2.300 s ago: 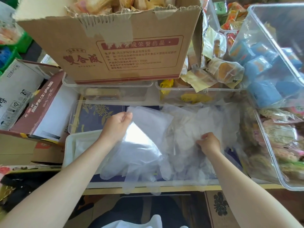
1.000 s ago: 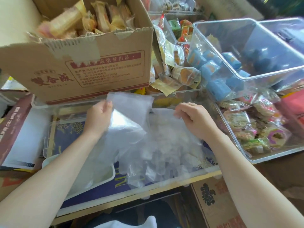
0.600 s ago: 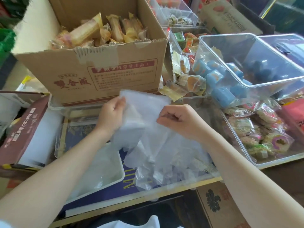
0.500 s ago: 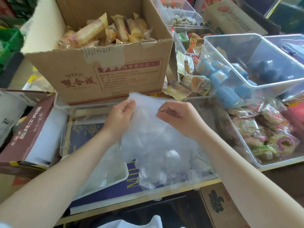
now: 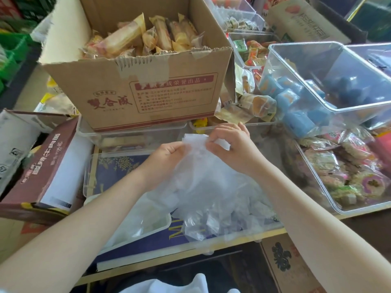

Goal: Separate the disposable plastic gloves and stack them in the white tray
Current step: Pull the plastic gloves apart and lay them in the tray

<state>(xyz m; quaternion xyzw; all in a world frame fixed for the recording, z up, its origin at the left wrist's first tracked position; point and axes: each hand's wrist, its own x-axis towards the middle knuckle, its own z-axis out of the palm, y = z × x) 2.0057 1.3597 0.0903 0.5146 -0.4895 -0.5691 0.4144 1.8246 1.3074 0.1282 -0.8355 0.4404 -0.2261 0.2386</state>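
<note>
Together, left hand (image 5: 167,154) and right hand (image 5: 229,142) pinch the gloves' (image 5: 203,187) cuff edge to peel one free, white tray (image 5: 167,222) waiting below.

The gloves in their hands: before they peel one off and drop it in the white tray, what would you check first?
1. Both hands on the gloves: ok, left hand and right hand pinch the top edge.
2. Only one glove being peeled: cannot tell, the clear layers blur together.
3. White tray within reach: ok, just below the left forearm.
4. Room in the tray: ok, only a low layer of gloves inside.
5. Bunch clear of the cardboard box: ok, held in front.
</note>
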